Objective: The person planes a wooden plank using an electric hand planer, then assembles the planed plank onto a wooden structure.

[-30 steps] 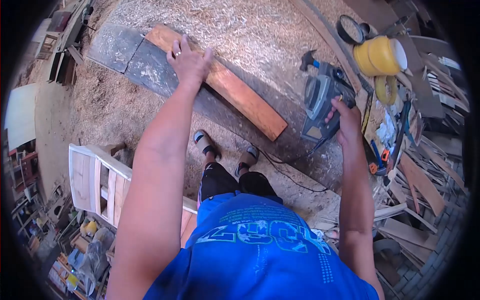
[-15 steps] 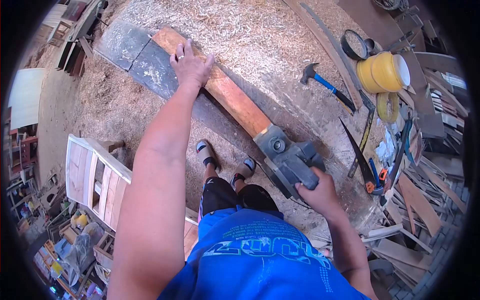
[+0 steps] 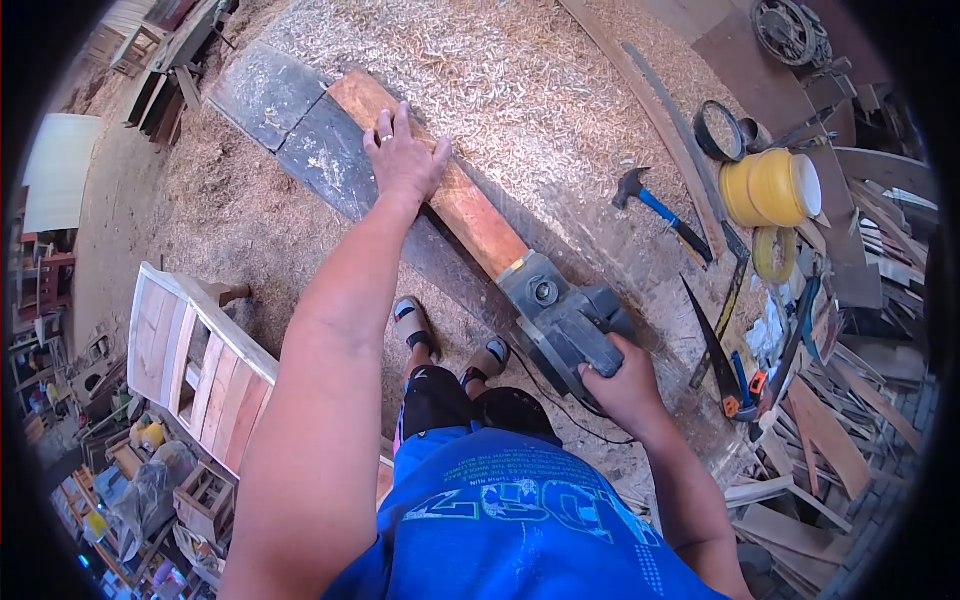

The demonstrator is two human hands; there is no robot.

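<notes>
An orange-brown wooden board (image 3: pixel 484 225) lies lengthwise on a long dark plank bench (image 3: pixel 320 165) dusted with shavings. My left hand (image 3: pixel 408 165) rests on top of the board near its far end, fingers spread and a ring on one of them. At the near end, a grey electric planer (image 3: pixel 560 315) sits on the board and covers that part. My right hand (image 3: pixel 622 385) is wrapped round the planer's rear handle. A dark cord trails from beneath the tool. The underside of the planer is hidden.
Right of the bench lie a claw hammer (image 3: pixel 660 215), a handsaw (image 3: pixel 712 345), a yellow container (image 3: pixel 765 190) and a black round pan (image 3: pixel 719 131). Wood offcuts (image 3: pixel 830 435) pile at the right. A slatted wooden piece (image 3: pixel 190 350) stands left. Shavings (image 3: pixel 480 60) cover the ground.
The planer has slid a short way along the board toward my left hand, which keeps its place on the board. The whole view has shifted slightly.
</notes>
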